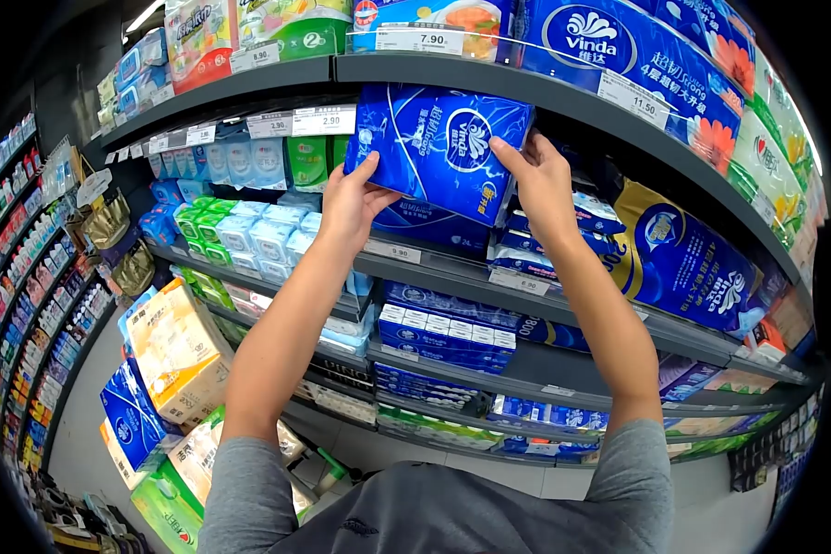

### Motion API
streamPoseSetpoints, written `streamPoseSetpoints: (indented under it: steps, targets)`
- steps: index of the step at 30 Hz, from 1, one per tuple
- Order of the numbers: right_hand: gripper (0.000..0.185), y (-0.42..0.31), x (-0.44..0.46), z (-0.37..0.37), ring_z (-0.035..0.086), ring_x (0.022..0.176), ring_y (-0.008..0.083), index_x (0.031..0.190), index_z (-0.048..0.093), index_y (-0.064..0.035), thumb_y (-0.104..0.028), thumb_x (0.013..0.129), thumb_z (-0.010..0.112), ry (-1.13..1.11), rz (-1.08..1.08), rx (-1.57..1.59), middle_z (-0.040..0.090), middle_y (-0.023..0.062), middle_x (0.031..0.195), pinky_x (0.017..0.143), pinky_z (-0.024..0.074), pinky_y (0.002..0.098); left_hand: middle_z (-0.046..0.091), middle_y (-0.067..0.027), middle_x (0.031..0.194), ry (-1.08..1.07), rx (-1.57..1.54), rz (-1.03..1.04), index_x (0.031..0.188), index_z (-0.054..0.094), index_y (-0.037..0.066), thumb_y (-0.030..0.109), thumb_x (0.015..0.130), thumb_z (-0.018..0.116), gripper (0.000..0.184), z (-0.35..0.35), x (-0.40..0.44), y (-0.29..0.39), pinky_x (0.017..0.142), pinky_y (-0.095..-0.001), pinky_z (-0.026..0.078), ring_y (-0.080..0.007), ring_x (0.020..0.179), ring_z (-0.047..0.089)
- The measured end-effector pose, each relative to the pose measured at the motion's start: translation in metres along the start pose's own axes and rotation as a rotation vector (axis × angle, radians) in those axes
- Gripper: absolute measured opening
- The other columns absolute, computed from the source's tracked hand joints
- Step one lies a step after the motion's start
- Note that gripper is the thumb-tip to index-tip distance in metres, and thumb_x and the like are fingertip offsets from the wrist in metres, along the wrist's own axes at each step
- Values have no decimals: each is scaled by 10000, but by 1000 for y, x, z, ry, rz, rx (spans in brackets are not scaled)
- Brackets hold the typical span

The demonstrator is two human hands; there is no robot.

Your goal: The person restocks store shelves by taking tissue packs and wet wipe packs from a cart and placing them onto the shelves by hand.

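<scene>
A blue Vinda tissue pack [415, 152] is held between my two hands at the front of the middle shelf, tilted slightly. My left hand [354, 205] grips its lower left corner, thumb on the front face and fingers underneath. On its right edge, my right hand [540, 185] presses with the thumb in front, the other fingers partly hidden behind. Under the pack lies another blue pack [429, 224] on the shelf. Just right of it are stacked smaller blue tissue packs [591, 212], near my right wrist.
Overhead runs a shelf edge [406, 67] with price tags and large Vinda packs [619, 46]. A big blue and gold pack [683, 254] fills the shelf at right. Wipes packs [263, 235] stand left. Beside me at lower left are piled tissue bundles [177, 351]. Another stocked rack [37, 305] stands far left.
</scene>
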State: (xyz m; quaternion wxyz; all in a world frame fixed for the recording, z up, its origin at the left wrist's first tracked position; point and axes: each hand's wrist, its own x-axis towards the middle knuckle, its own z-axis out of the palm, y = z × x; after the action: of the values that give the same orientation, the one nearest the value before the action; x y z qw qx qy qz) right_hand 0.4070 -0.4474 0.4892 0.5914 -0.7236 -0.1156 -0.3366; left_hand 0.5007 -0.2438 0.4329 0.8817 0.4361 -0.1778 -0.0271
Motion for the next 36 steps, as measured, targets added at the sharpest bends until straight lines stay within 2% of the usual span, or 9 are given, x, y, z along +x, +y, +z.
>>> streamPoseSetpoints:
  steps: [9, 13, 15, 16, 20, 24, 29, 34, 36]
  targets:
    - [396, 11, 40, -8, 582, 955, 186, 1113, 535, 129, -174, 874, 626, 43, 134, 103, 628, 168, 1044, 906, 420, 302, 596, -187, 1066, -122, 1, 166, 1137, 470, 2, 97, 921, 532, 244, -2, 11, -6, 901, -431, 488, -306, 1022, 600]
    - [335, 2, 44, -5, 600, 892, 188, 1044, 565, 151, -130, 867, 611, 13, 171, 124, 648, 179, 975, 874, 432, 310, 610, -177, 1027, -155, -28, 179, 1199, 438, 4, 74, 895, 582, 343, -6, 23, -19, 827, -397, 527, -287, 951, 631]
    - [328, 11, 52, -8, 605, 890, 190, 1063, 565, 157, -98, 859, 598, -27, 165, 91, 649, 185, 991, 855, 440, 301, 626, -153, 996, -80, 96, 206, 1185, 462, 20, 91, 876, 622, 356, -12, 29, -23, 741, -343, 535, -258, 916, 642]
    - [318, 18, 55, -7, 600, 923, 189, 1093, 564, 127, -83, 855, 587, -14, 122, 109, 649, 177, 1022, 864, 435, 291, 637, -97, 929, -29, 132, 215, 1137, 526, 27, 117, 846, 673, 338, -13, 32, -26, 636, -265, 501, -179, 804, 634]
    - [446, 47, 74, -20, 583, 1011, 265, 1220, 501, 95, -159, 865, 588, -30, -98, -264, 576, 213, 1195, 902, 428, 314, 620, -6, 824, 59, 483, 394, 1088, 625, 14, 193, 797, 738, 360, -24, 52, -33, 562, -186, 396, -61, 659, 509]
    - [575, 41, 84, -27, 552, 1092, 320, 1278, 447, 89, -278, 866, 609, -105, -44, -530, 529, 262, 1248, 949, 412, 338, 655, -86, 914, 183, 593, 463, 1147, 607, -33, 228, 812, 718, 439, -24, 69, -42, 734, -245, 452, -133, 809, 576]
    - [857, 38, 76, -31, 548, 1127, 359, 1295, 428, 60, -394, 662, 785, -226, -70, -903, 536, 279, 1227, 974, 433, 348, 661, -130, 953, 159, 612, 483, 1138, 605, -53, 221, 832, 694, 420, -27, 81, -52, 799, -266, 453, -167, 852, 593]
    - [803, 28, 65, -25, 566, 1105, 357, 1240, 466, 77, -406, 677, 775, -289, 75, -958, 554, 287, 1190, 924, 466, 374, 672, -145, 955, 68, 629, 474, 1149, 592, -65, 186, 836, 687, 413, -39, 82, -54, 790, -260, 465, -169, 853, 616]
    - [735, 13, 48, -14, 577, 1074, 363, 1149, 517, 73, -443, 685, 762, -82, 11, -1179, 568, 301, 1141, 860, 490, 414, 643, -171, 1063, 150, 697, 649, 1230, 533, -43, 112, 805, 699, 482, -52, 83, -62, 831, -301, 485, -208, 969, 610]
